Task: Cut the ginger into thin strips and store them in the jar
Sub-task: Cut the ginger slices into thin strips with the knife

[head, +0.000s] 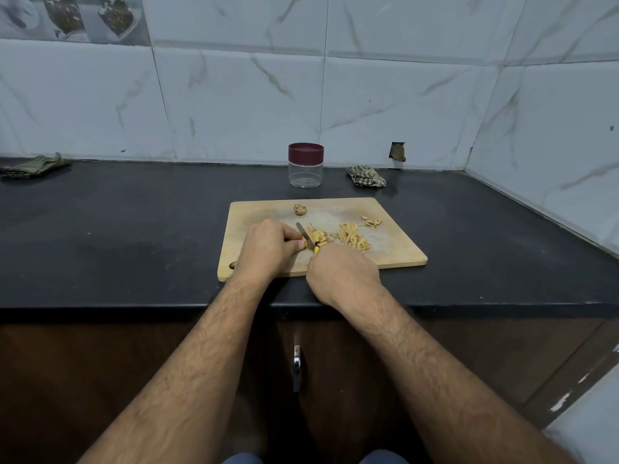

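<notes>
We stand at a black counter [134,229] with a wooden cutting board [395,252] lying flat in front of us, its near edge close to the counter's edge. Our left hand [268,249] rests on the left part of the board, fingers curled and pressed together, the fingertips pinching a small piece of ginger [301,245] against the wood. Our right hand [341,272] sits just near and right of it, fingers wrapped around the yellow handle of a small knife [306,236]; only a sliver of the handle shows above the knuckles. The blade points away from us and slightly left, its edge down beside the left fingertips.

Just right of the blade lies a little heap of ginger slices [318,236], touching the knife. Further right on the board is a pile of thin ginger strips [351,236], and beyond that, toward the far right, a few peel scraps [371,223]. A knobbly ginger end [300,209] sits alone near the far edge of the board.

Behind the board, well apart from it, the clear jar [305,169] stands upright against the tiled wall with its maroon lid [305,151] on. A crumpled checked cloth [365,176] lies to the right of the jar, and another rag [33,166] at the far left of the counter.
</notes>
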Tool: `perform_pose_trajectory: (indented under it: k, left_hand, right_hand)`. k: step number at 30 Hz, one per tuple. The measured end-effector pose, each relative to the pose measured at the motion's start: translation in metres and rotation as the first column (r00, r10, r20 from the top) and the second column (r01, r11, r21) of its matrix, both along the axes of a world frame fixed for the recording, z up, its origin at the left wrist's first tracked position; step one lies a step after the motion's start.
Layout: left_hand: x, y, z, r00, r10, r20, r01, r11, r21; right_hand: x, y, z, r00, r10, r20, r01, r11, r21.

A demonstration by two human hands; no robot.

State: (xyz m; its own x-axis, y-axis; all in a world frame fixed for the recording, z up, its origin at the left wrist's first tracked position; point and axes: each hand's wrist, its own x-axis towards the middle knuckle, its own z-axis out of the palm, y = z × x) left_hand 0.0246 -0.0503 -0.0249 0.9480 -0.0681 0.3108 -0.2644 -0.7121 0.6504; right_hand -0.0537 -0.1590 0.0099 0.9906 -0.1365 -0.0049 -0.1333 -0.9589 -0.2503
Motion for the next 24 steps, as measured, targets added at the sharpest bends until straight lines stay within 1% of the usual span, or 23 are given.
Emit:
perform_pose_trajectory:
  k: [10,24]
  left_hand:
    - [0.0016,0.0005,-0.0008,1.000,-0.002,-0.005,0.002,1.000,-0.006]
    - [0.0024,-0.0006,-0.0018,0.999,0.004,0.034,-0.005,0.999,0.037]
  right_hand:
    - [-0.0015,0.0021,0.0035,0.999,0.015,-0.041,-0.017,0.999,-0.044]
    - [0.0048,0.0082,0.0088,0.998,0.024,-0.061,-0.027,0.998,-0.061]
